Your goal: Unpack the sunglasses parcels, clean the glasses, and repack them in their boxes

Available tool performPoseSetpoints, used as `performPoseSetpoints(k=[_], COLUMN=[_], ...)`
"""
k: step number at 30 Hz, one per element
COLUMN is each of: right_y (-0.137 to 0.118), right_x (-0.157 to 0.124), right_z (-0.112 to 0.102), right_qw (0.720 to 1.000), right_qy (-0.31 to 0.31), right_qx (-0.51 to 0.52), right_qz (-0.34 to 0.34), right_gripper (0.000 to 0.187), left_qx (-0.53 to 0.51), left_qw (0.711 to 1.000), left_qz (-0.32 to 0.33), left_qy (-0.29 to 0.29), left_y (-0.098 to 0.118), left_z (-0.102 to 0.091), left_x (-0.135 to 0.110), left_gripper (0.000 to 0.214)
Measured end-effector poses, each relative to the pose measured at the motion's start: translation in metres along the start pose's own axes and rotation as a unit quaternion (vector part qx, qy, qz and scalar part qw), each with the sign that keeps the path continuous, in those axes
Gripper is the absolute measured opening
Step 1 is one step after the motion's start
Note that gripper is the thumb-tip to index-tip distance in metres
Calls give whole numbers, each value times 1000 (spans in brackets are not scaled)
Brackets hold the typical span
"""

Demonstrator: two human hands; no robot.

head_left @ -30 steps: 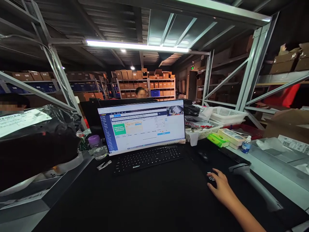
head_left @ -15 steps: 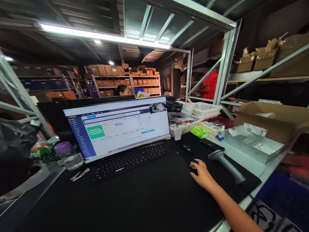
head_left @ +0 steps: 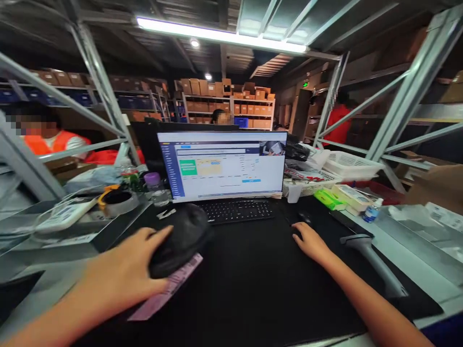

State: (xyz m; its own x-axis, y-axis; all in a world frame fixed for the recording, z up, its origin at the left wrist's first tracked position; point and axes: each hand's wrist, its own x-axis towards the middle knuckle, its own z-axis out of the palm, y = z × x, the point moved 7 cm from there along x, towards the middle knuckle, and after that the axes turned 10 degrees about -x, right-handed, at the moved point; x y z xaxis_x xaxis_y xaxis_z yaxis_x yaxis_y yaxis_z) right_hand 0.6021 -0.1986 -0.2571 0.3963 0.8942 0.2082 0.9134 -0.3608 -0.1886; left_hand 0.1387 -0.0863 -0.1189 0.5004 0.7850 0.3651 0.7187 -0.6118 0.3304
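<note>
My left hand (head_left: 123,265) grips a black plastic package (head_left: 183,236) by its near side, thumb and fingers spread around it. A pinkish printed label (head_left: 173,289) sticks out below the package; its print is blurred. My right hand (head_left: 309,241) rests on the black desk mat (head_left: 246,279), fingers bent and slightly apart, with nothing visible in them. Just beyond its fingertips lies a black mouse (head_left: 304,217). A lit monitor (head_left: 224,168) stands behind a black keyboard (head_left: 238,211), and the package overlaps the keyboard's left end.
To the right lie a grey barcode scanner (head_left: 376,262), a green packet (head_left: 329,198), a small spray bottle (head_left: 372,210) and white baskets (head_left: 350,165). At left are a tape roll (head_left: 117,200) and a purple-lidded jar (head_left: 156,189). People are beyond the metal frames.
The view has turned left. My left hand has come into view holding the black package, which was dark and handless at the left edge before. My right hand stays near the mouse.
</note>
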Motion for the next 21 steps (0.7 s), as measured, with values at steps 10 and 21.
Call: performPoseSetpoints(k=[10,21], right_y=[-21,20], right_x=[85,79], right_z=[34,9], right_qw=[998,976], right_qy=[-60,-187], right_qx=[-27,-30], right_qz=[25,104], right_gripper=[35,28], left_qx=[-177,-161], left_qw=[980,969], left_qz=[8,-13], left_qy=[-90,184], left_y=[-12,-25], left_z=[52,30], left_x=[-39,-84], left_gripper=[62,29])
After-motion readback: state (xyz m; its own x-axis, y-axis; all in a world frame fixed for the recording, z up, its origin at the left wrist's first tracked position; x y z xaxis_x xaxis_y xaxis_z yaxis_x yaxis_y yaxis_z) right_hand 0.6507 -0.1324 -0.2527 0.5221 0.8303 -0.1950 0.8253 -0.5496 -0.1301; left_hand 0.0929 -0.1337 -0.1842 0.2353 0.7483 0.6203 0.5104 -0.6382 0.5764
